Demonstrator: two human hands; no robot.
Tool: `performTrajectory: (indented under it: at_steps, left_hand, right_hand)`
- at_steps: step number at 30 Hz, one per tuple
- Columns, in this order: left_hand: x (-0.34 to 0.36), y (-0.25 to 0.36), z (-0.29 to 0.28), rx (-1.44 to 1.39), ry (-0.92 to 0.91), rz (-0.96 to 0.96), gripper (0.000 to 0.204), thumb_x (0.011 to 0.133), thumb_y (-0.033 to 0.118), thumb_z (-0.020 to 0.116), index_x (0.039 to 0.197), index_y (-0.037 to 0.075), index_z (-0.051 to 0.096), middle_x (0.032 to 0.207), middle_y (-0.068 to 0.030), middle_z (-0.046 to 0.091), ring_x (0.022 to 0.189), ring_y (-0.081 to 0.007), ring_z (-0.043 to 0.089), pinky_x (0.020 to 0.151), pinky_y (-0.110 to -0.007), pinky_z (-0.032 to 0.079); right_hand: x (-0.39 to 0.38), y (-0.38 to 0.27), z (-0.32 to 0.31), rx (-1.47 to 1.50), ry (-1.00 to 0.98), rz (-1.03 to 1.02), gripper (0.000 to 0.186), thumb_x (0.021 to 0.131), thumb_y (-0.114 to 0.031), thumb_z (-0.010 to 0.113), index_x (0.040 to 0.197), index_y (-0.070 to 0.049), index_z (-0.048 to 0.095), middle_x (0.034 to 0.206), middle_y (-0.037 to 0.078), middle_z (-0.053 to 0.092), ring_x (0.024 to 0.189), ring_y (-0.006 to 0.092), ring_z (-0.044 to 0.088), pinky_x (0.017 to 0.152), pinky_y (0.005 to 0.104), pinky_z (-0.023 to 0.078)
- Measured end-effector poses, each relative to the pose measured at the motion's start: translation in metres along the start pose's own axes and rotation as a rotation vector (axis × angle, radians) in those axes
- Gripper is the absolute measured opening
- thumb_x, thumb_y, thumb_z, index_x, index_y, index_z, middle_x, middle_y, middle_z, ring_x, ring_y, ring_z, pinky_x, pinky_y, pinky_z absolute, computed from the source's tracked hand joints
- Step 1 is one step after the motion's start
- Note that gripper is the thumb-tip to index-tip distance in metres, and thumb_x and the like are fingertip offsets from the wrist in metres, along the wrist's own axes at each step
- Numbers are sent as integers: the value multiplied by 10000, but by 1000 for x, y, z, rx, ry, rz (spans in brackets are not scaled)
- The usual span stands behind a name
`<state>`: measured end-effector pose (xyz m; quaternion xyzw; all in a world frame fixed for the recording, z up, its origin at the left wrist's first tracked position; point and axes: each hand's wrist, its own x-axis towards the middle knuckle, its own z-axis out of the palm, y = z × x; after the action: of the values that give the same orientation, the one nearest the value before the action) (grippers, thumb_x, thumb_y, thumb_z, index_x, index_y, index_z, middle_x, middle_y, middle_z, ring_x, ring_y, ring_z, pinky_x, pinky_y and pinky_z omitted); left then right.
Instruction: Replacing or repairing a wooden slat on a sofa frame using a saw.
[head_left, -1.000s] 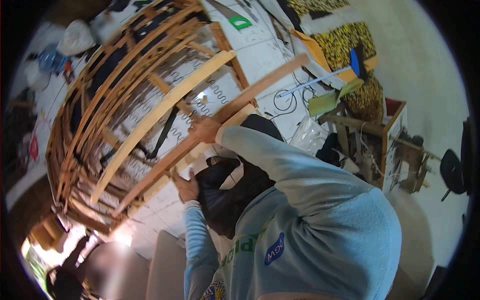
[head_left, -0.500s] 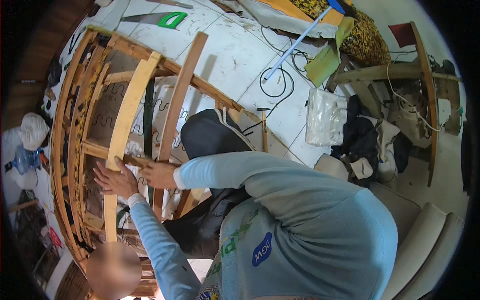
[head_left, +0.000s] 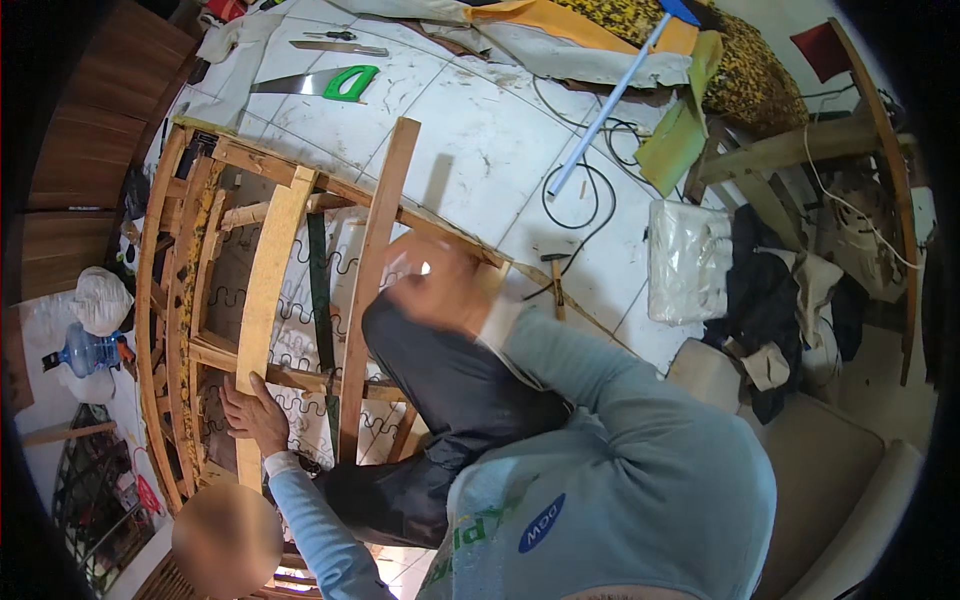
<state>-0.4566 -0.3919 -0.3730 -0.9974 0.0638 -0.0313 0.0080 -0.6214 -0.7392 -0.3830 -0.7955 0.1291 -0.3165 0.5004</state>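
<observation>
My left hand (head_left: 258, 415) lies on a pale wooden plank (head_left: 265, 290), its fingers spread. That plank runs lengthwise over a wooden furniture frame (head_left: 235, 150) with wavy metal springs (head_left: 285, 355) inside. Beside it, a darker brown wooden strip (head_left: 375, 240) also lies across the frame, next to my bent knee. My right hand (head_left: 440, 285) is up over the frame's right rail and smeared by motion; its fingers and anything in them cannot be made out. Between the two boards a dark green strap (head_left: 318, 290) crosses the frame.
A green-handled handsaw (head_left: 345, 84) lies on the tiled floor beyond the frame. To the right are a hammer (head_left: 557, 285), a black cable (head_left: 612, 205), a plastic-wrapped white bundle (head_left: 688, 262) and dark cloth (head_left: 755, 290). A water bottle (head_left: 90, 350) stands at the left.
My right hand has left the frame's cross rail beside my left hand and swung up and to the right. My left hand stays on the pale plank. The whole view has shifted slightly.
</observation>
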Motion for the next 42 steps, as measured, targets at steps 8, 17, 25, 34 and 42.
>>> performTrajectory:
  at_steps: [8, 17, 25, 34, 42]
  left_hand:
    - [-1, 3, -8, -7, -30, 18, 706, 995, 620, 276, 1491, 118, 280, 1545, -156, 244, 1428, -402, 205, 1087, -700, 92]
    - [1, -2, -10, -2, -109, 39, 701, 1002, 602, 289, 1481, 91, 286, 1531, -178, 252, 1405, -398, 238, 1087, -635, 147]
    - [-2, -11, -19, 41, -172, 19, 778, 982, 669, 220, 1498, 88, 261, 1505, -197, 275, 1397, -387, 247, 1097, -556, 169]
    - [23, -58, 2, 61, -310, 35, 771, 1003, 624, 253, 1472, 14, 280, 1443, -248, 335, 1317, -398, 337, 1070, -483, 262]
    - [17, -37, -7, 60, -266, 24, 785, 1002, 626, 233, 1478, 2, 252, 1454, -273, 311, 1340, -402, 301, 1086, -507, 223]
  right_hand:
    - [-5, 217, -83, -602, 324, 403, 327, 789, -217, 729, 1046, -32, 650, 1072, 201, 618, 1027, 377, 570, 916, 459, 455]
    - [-25, 230, -77, -860, 160, 908, 740, 833, -359, 660, 1448, -86, 354, 1519, 292, 233, 1430, 457, 167, 1116, 670, 117]
    - [-75, 224, -208, -1114, 874, 694, 805, 831, -292, 674, 1464, 10, 279, 1483, 270, 297, 1351, 423, 334, 1050, 529, 319]
    - [-139, 269, -225, -732, 201, 762, 517, 819, -261, 684, 1269, -58, 530, 1180, 219, 564, 1092, 410, 550, 937, 479, 464]
    - [-161, 208, -136, -901, -361, 801, 404, 788, -228, 704, 1143, -61, 607, 1213, 180, 576, 1088, 344, 561, 943, 422, 452]
